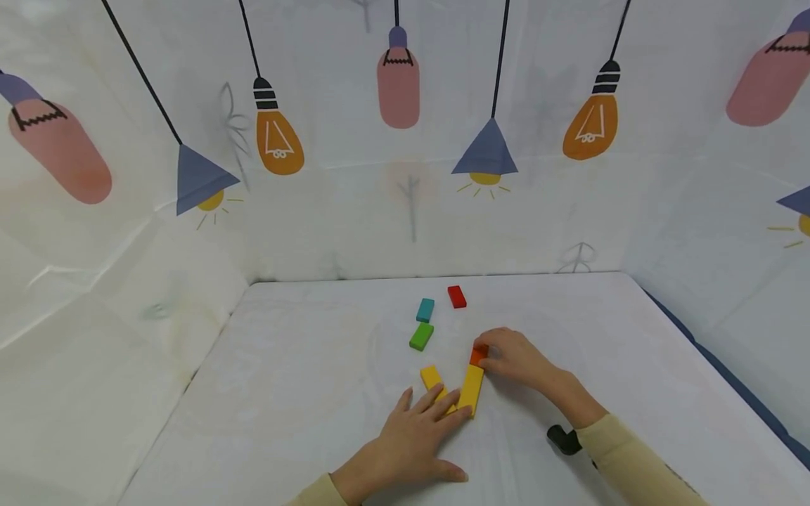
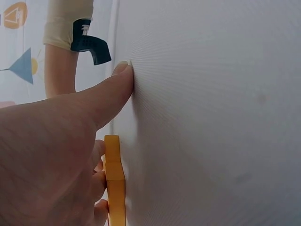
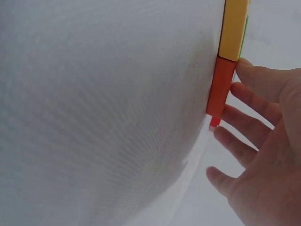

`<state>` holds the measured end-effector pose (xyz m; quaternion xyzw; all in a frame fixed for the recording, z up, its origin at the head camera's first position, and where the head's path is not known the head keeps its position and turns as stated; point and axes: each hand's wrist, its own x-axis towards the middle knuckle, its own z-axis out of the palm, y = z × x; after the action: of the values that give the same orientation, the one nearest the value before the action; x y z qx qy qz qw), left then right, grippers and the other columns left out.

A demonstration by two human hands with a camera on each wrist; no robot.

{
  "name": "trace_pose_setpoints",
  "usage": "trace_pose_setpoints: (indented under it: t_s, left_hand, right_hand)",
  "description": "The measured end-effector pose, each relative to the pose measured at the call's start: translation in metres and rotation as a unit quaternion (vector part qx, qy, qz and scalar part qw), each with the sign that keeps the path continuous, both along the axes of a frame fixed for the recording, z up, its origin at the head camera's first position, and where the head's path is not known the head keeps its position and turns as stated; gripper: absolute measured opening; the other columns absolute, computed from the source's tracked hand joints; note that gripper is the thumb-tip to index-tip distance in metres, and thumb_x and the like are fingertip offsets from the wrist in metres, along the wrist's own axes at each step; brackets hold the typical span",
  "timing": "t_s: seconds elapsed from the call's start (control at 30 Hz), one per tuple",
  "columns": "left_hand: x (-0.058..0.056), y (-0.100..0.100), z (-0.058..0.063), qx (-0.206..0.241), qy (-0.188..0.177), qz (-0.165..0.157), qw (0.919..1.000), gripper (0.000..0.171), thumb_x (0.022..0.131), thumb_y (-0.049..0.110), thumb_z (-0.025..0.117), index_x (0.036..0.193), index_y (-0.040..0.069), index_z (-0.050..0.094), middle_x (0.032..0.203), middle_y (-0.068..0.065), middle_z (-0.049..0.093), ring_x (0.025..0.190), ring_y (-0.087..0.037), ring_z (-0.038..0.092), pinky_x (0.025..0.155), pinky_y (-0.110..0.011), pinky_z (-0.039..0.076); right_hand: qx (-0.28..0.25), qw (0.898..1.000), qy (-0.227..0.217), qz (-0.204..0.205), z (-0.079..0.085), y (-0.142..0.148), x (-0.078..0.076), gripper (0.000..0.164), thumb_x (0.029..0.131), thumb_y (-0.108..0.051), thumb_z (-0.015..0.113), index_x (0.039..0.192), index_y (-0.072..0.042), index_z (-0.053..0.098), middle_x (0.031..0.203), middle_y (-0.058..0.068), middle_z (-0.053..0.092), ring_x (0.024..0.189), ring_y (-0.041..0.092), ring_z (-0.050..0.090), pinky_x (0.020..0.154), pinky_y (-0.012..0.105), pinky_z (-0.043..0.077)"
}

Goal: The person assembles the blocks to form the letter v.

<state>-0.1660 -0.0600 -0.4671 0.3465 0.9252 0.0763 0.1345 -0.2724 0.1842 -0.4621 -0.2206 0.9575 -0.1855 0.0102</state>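
Two yellow blocks lie in a V on the white table, the left one (image 1: 431, 377) slanting toward the right one (image 1: 471, 388). My left hand (image 1: 414, 437) spreads its fingers over their lower ends, partly covering where they meet. From the left wrist view, straight fingers rest along the yellow blocks (image 2: 115, 188), and the thumb is stretched out over the table. At the far end of the right yellow block sits an orange block (image 3: 221, 84), end to end with it. My right hand (image 1: 515, 357) pinches this orange block between thumb and fingertips.
Beyond the hands lie a green block (image 1: 421, 336), a teal block (image 1: 425, 310) right behind it and a red block (image 1: 457, 296) further right. White sheets printed with lamps (image 1: 399, 88) enclose the table (image 1: 304, 365). A black device (image 1: 563, 440) sticks out at the right sleeve.
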Motion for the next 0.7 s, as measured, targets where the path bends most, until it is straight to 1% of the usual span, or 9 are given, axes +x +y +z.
trace_pose_setpoints:
  t_s: [0.3,0.53,0.7]
  left_hand:
    - [0.0005,-0.0003,-0.0023,0.003,-0.003,-0.004,1.0000,0.087,0.080,0.080,0.053,0.154,0.048,0.022,0.167,0.014,0.015,0.156,-0.025,0.016,0.113,-0.071,0.025]
    - [-0.0003,-0.0007,-0.0052,0.005,0.012,-0.005,0.9999,0.086,0.081,0.080,0.052,0.154,0.047,0.022,0.167,0.013,0.017,0.155,-0.025,0.018,0.112,-0.071,0.026]
    - [0.0011,-0.0003,-0.0035,0.007,0.014,-0.003,0.9999,0.086,0.080,0.079,0.054,0.154,0.047,0.023,0.166,0.013,0.018,0.155,-0.024,0.018,0.113,-0.070,0.026]
  right_hand:
    - [0.000,1.000,0.005,-0.010,-0.0032,-0.0010,0.0016,0.029,0.089,-0.023,0.075,0.116,-0.014,0.070,0.116,0.003,0.071,0.114,0.026,0.060,0.105,0.052,0.047]
    - [-0.002,1.000,0.019,-0.012,-0.0017,-0.0018,0.0041,0.030,0.089,-0.023,0.074,0.117,-0.013,0.070,0.119,0.005,0.070,0.114,0.027,0.060,0.105,0.053,0.047]
    - [-0.012,0.999,0.029,-0.011,-0.0018,-0.0013,0.0055,0.031,0.089,-0.022,0.075,0.117,-0.013,0.069,0.118,0.005,0.070,0.113,0.027,0.061,0.103,0.053,0.048]
